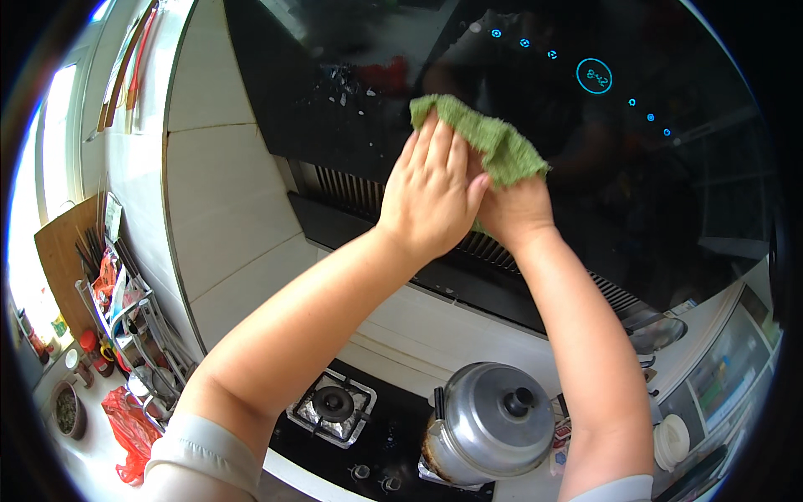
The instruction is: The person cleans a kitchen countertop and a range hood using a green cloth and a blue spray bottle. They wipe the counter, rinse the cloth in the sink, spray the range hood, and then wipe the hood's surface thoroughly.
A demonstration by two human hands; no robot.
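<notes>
A green terry cloth (502, 144) lies against the glossy black front panel of a range hood (602, 207). My left hand (433, 182) is spread flat, its fingertips on the cloth's left part. Close beside it, my right hand (514, 204) is pressed to the cloth, its fingers mostly hidden under the green fabric and behind the left hand. Whitish wet spots (342, 91) show on the panel to the upper left. Blue lit touch icons and a round clock display (594, 76) glow at the upper right.
Below the hood stands a lidded aluminium pot (495, 420) on a black gas hob (320, 467), beside a bare burner (332, 405). At left are a metal utensil rack (150, 339), a wooden cutting board (63, 251), a red plastic bag (128, 433) and a bowl (69, 411).
</notes>
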